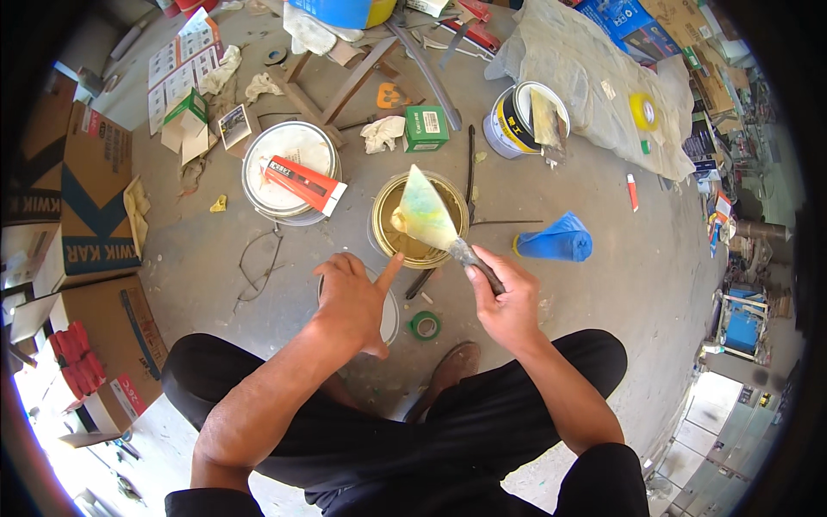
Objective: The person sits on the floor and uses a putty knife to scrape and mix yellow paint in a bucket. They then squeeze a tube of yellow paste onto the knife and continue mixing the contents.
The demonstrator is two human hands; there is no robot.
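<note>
Both hands stand apart: the right hand [504, 297] is clamped on the handle of the scraper [431, 217], and the left hand [351, 293] is spread over a pale disc [390, 320], its index finger extended to the near rim of the tin. Whether it grips the disc cannot be told.

Surrounding items, largest first:

Plastic sheet [568, 73]: far right, spread on the floor.

Carton [99, 172]: left, brown with a dark print.

White bucket [297, 138]: left of the tin, closed.

Black-banded bucket [510, 125]: far right of the tin.

Tin [376, 226]: center, open, pale yellow paste inside. The scraper blade is above it, tip pointing far, paste on its left edge.

Blue roll [556, 239]: right of the tin.

Red tube [303, 184]: atop the white bucket.

Green box [426, 129]: just beyond the tin.

Green tape [425, 325]: near side of the tin.
</note>
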